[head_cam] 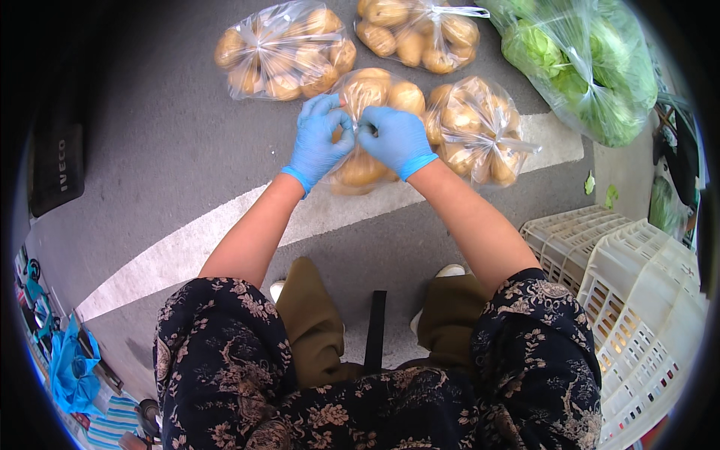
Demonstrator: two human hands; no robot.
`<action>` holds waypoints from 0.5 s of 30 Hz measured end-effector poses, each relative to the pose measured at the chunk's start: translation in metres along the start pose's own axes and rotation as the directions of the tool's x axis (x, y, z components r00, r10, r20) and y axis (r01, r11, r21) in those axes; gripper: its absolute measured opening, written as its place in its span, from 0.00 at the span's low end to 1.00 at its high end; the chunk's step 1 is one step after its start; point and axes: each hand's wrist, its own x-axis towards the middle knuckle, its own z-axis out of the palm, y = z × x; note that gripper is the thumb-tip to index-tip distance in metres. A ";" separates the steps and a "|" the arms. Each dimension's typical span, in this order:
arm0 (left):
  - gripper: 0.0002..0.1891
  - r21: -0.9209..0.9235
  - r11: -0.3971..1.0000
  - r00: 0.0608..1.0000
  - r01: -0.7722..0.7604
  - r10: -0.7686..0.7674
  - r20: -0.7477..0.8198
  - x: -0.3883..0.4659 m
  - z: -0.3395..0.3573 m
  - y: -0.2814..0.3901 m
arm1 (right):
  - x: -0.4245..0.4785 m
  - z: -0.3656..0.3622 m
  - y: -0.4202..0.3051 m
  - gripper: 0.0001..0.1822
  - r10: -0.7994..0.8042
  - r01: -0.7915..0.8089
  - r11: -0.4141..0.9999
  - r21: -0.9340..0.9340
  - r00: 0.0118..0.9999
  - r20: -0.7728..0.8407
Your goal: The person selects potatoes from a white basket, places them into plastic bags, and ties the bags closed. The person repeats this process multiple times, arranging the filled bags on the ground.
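Note:
My left hand (322, 138), in a blue disposable glove, pinches the gathered neck of a clear plastic bag of potatoes (365, 93) from the left. Close beside it my right hand (394, 136), gloved alike, pinches the same neck from the right; the fingers hide most of the neck. A bare fingertip shows through the left glove. Another tied bag of potatoes (481, 132) lies just right of the held one. Two more bags of potatoes, one at the upper left (287, 53) and one at the top middle (419, 34), lie on the asphalt beyond.
A large clear bag of green leafy vegetables (590, 67) lies at the upper right. White plastic crates (641, 315) stand at the lower right, near leaf scraps (611, 196). A white painted line (185, 247) crosses the asphalt. Blue plastic bags (76, 368) are at the lower left, near a black mudflap (56, 171).

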 end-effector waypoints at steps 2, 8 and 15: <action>0.06 -0.013 0.999 0.999 0.042 -0.042 0.005 -0.006 -0.002 -0.002 | 0.004 -0.007 0.007 0.08 0.275 -0.260 0.951 0.164 0.959 -0.073; 0.06 -0.028 0.996 0.996 0.082 -0.083 -0.020 -0.010 -0.003 -0.003 | 0.004 -0.005 0.017 0.09 -0.071 0.053 0.978 0.201 0.994 0.087; 0.06 0.020 0.999 0.999 0.040 -0.040 0.002 -0.004 -0.002 0.000 | 0.001 0.013 0.009 0.05 -0.107 0.112 0.993 -0.026 0.982 0.154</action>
